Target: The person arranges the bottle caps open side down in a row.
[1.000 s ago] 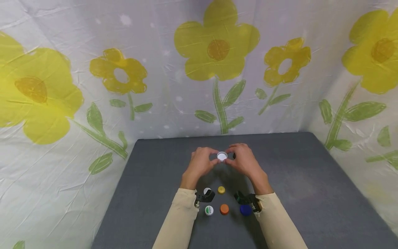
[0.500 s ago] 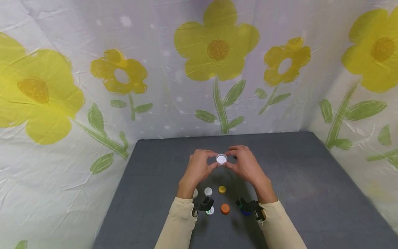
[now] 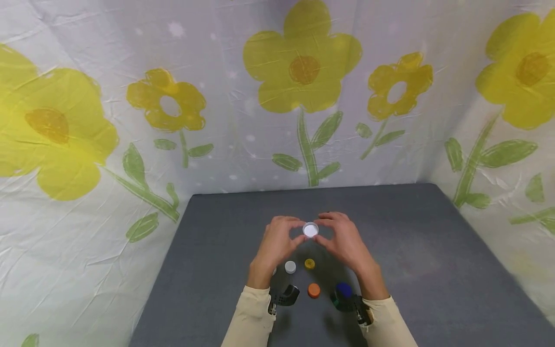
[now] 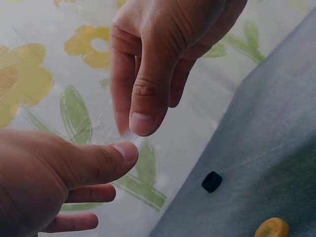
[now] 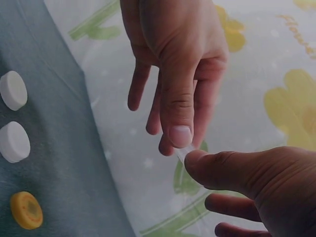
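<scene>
A small round cap (image 3: 310, 230), white inside with a clear-looking rim, is held up between both hands over the table. From the left, the thumb and fingers of my left hand (image 3: 274, 243) pinch its edge. On the opposite edge my right hand (image 3: 344, 241) pinches it too. Only a thin translucent edge of the cap shows in the wrist views, between the thumbs. In the left wrist view, the left hand (image 4: 54, 173) comes in from the lower left and the right hand (image 4: 163, 54) from above.
Loose bottle caps lie below the hands on the dark table (image 3: 225, 231): white (image 3: 290, 267), yellow (image 3: 310, 263), orange (image 3: 314, 290) and blue (image 3: 344, 289). A black cap (image 4: 212, 181) shows in the left wrist view. A flowered curtain (image 3: 234, 144) hangs behind.
Both hands have come back toward the body, lower in the head view, still pinching the cap. The left wrist strap now hides the green-and-white cap.
</scene>
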`<act>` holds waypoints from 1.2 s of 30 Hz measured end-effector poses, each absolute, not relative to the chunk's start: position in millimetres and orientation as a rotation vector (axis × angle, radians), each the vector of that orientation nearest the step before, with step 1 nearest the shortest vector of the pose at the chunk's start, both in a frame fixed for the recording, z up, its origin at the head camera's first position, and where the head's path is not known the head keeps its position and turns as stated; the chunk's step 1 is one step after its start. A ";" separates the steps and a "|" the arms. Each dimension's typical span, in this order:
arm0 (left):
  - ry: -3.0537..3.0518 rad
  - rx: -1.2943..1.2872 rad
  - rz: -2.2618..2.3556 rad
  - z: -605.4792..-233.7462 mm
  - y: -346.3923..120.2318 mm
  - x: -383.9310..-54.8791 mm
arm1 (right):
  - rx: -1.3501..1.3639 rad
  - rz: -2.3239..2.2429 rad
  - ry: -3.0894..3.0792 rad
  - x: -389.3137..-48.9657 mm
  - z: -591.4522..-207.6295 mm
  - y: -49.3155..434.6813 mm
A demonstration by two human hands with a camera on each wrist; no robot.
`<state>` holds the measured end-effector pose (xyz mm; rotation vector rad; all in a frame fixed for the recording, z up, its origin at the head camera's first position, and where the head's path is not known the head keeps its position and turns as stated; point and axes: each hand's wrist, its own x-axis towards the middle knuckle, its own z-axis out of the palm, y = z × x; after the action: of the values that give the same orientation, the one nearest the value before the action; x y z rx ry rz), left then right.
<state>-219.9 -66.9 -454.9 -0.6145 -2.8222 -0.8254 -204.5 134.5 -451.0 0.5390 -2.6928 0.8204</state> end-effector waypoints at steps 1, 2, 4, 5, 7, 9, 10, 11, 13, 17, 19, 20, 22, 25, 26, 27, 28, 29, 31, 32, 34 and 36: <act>-2.827 -0.615 -0.824 -455.6 -66.8 -218.5 | 0.538 0.822 -2.687 -203.1 -452.6 134.7; -2.828 -0.617 -0.826 -456.1 -66.7 -217.2 | 0.537 0.827 -2.681 -201.8 -453.8 134.9; -2.832 -0.615 -0.835 -457.2 -66.4 -215.1 | 0.533 0.838 -2.670 -199.5 -456.7 135.4; -2.830 -0.613 -0.845 -457.5 -66.2 -213.9 | 0.529 0.842 -2.669 -198.4 -458.0 135.5; -2.827 -0.607 -0.866 -458.6 -65.7 -211.5 | 0.516 0.857 -2.668 -196.5 -460.3 135.7; -2.821 -0.605 -0.877 -460.1 -65.5 -209.2 | 0.507 0.871 -2.668 -194.7 -462.9 135.7; -2.819 -0.604 -0.883 -461.1 -65.5 -208.0 | 0.503 0.877 -2.671 -193.7 -464.3 135.7; -2.818 -0.602 -0.885 -462.3 -65.5 -206.7 | 0.497 0.887 -2.675 -192.7 -465.6 135.7; -2.817 -0.605 -0.885 -464.8 -65.6 -204.3 | 0.492 0.903 -2.677 -190.6 -468.4 135.8; -2.814 -0.615 -0.892 -469.3 -65.8 -201.6 | 0.499 0.921 -2.672 -187.7 -473.0 135.7; -2.812 -0.622 -0.893 -471.1 -65.9 -201.6 | 0.507 0.925 -2.663 -187.3 -474.8 135.6; -2.810 -0.628 -0.896 -472.0 -66.1 -201.6 | 0.511 0.929 -2.659 -187.2 -475.8 135.7; -2.809 -0.632 -0.907 -473.9 -66.4 -201.5 | 0.516 0.934 -2.659 -187.2 -477.4 135.7; -2.818 -0.623 -0.939 -475.8 -66.2 -199.9 | 0.506 0.940 -2.665 -187.5 -478.7 136.3; -2.819 -0.618 -0.953 -476.2 -66.0 -199.3 | 0.497 0.942 -2.665 -187.7 -478.6 136.6; -2.817 -0.610 -0.969 -476.5 -65.6 -198.7 | 0.486 0.942 -2.665 -187.9 -478.4 136.9; -2.814 -0.603 -0.981 -476.5 -65.3 -198.2 | 0.474 0.944 -2.661 -188.1 -478.1 137.4; -2.809 -0.599 -0.991 -476.6 -65.0 -198.0 | 0.464 0.946 -2.653 -188.2 -477.8 137.9; -2.789 -0.600 -1.011 -477.0 -64.5 -198.1 | 0.451 0.956 -2.635 -188.4 -477.4 139.2; -2.775 -0.605 -1.021 -477.3 -64.4 -198.3 | 0.444 0.964 -2.630 -188.4 -477.2 140.0; -2.746 -0.620 -1.043 -478.1 -64.1 -198.7 | 0.439 0.982 -2.621 -188.3 -477.4 141.6; -2.714 -0.649 -1.061 -479.0 -63.6 -199.3 | 0.436 1.001 -2.620 -188.2 -478.3 143.2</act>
<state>-199.3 -63.6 -479.0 -0.6493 -2.7137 -1.0606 -188.2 143.2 -478.3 0.4357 -2.6202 1.0009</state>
